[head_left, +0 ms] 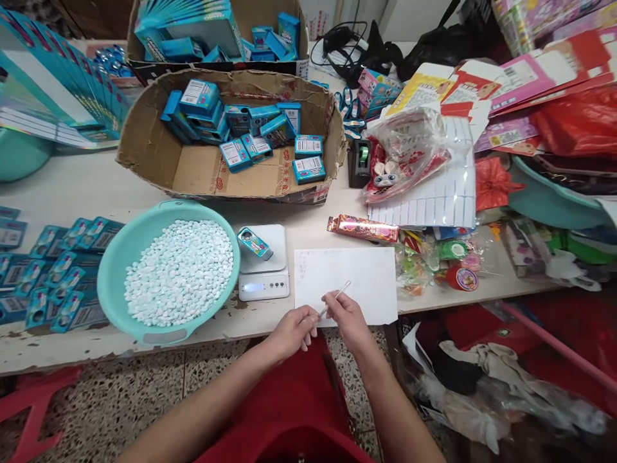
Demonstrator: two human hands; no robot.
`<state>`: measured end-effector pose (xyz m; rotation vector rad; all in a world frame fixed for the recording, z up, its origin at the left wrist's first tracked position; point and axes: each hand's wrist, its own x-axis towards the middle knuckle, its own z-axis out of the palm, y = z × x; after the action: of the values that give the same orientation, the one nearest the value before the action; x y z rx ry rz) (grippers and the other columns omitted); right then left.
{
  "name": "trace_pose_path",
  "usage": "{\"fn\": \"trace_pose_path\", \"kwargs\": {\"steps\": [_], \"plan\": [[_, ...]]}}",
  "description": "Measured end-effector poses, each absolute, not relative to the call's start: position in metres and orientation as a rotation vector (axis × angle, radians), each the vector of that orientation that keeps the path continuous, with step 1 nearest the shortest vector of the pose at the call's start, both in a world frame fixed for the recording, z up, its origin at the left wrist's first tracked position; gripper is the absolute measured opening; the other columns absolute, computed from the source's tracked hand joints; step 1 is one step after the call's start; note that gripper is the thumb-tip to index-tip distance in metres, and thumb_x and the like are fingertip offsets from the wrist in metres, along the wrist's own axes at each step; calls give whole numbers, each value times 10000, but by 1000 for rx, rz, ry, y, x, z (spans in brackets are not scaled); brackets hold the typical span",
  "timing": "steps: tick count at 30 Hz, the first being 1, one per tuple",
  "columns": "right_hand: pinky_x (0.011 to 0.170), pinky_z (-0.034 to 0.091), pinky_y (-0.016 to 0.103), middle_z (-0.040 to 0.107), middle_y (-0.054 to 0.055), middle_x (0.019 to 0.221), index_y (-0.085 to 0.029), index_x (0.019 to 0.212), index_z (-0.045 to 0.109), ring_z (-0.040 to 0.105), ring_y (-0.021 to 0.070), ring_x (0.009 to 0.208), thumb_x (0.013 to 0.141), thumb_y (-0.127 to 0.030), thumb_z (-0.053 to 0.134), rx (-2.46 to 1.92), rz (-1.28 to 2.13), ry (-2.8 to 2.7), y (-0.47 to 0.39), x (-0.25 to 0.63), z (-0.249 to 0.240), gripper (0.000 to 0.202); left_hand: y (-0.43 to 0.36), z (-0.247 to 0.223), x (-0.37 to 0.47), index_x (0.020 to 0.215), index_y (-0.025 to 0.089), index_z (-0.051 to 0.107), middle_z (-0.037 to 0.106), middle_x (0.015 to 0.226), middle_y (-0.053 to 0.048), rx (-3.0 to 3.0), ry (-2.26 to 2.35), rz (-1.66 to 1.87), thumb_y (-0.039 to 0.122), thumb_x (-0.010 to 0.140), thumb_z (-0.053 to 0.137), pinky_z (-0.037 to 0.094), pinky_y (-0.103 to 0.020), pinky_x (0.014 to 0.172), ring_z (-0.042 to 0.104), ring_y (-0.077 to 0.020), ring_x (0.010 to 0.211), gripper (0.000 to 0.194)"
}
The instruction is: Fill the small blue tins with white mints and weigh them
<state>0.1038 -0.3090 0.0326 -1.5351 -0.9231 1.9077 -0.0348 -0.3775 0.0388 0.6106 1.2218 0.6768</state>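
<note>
Over the front edge of a white sheet of paper [366, 270], my right hand [344, 312] grips a thin, clear pen [342, 290]. My left hand [295, 329] pinches the lower end of the same pen, its fingertips close to those of the right. Left of the paper is a white digital scale [263, 287] with a lit display, and a small blue box [255, 244] lies tilted on its plate. A turquoise basin [112, 276] beside the scale holds many small pale candies [178, 273].
Behind the scale stands a cardboard box [200, 170] with blue boxes inside. More blue boxes [70, 270] lie at the left. A tape dispenser [359, 164], a red packet [364, 228] and bagged items [409, 151] are at the right.
</note>
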Motion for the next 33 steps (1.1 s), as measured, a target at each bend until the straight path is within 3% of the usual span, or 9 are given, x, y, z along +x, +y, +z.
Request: {"fn": "trace_pose_path", "kwargs": {"steps": [4,9,13,15,19,22,27,30,33], "plan": [[426,347,217,453,-73,473,-187,704,587,405,83,422,668,-568,704,-1586,1840,-959,-338,104,28,400,-393,36,-43,771,188,491,436,588,47,825,1327,551,452,838,434,334,-226,471,404,-98,486,278],[351,272,170,483,-85,460,-191,714,547,378,54,366,635,-545,742,-1566,1908,-836,-362,93,21,411,-397,32,-48,701,181,539,520,603,8,1039,1469,514,414,863,384,338,-264,590,440,-138,581,323],[324,286,164,550,-47,507,-165,668,574,417,46,354,663,-564,708,-1531,2030,-869,-363,88,21,421,-395,32,-54,732,181,570,556,644,-1,1088,1384,505,413,871,363,339,-259,599,453,-143,616,341],[302,266,152,516,-64,463,-169,628,546,391,37,330,625,-537,742,-1588,1913,-765,-353,100,23,417,-399,33,-66,703,187,554,543,621,1,1111,1425,476,411,864,379,331,-259,582,445,-144,599,327],[288,228,107,454,-113,450,-182,617,491,351,6,331,524,-429,814,-1574,1360,-451,-314,152,32,417,-420,33,-102,654,205,468,499,560,14,1039,1592,419,428,874,372,326,-261,549,438,-143,539,327],[315,302,124,507,-88,491,-173,687,564,413,21,363,572,-418,787,-1499,1363,-490,-291,171,34,351,-432,25,-110,722,213,461,491,569,30,1026,1587,399,447,903,332,353,-263,556,454,-144,533,323],[405,455,205,669,25,679,-149,830,648,614,119,517,604,-473,761,-1576,1507,-701,-292,127,4,411,-422,-17,-69,821,198,543,622,935,-72,1548,1640,567,351,929,366,447,-353,796,553,-201,867,258],[490,521,250,667,21,706,-156,830,634,658,158,608,598,-405,783,-1590,1505,-866,-297,101,-18,371,-409,-46,-48,883,174,575,600,1171,-140,1813,1613,676,277,935,373,422,-437,942,527,-249,1116,232],[510,535,260,639,-9,661,-175,799,587,647,146,581,658,-401,738,-1593,1456,-993,-295,88,-31,307,-403,-64,-44,902,170,592,565,1276,-149,1902,1620,659,256,933,385,399,-471,987,480,-274,1229,226]]}}
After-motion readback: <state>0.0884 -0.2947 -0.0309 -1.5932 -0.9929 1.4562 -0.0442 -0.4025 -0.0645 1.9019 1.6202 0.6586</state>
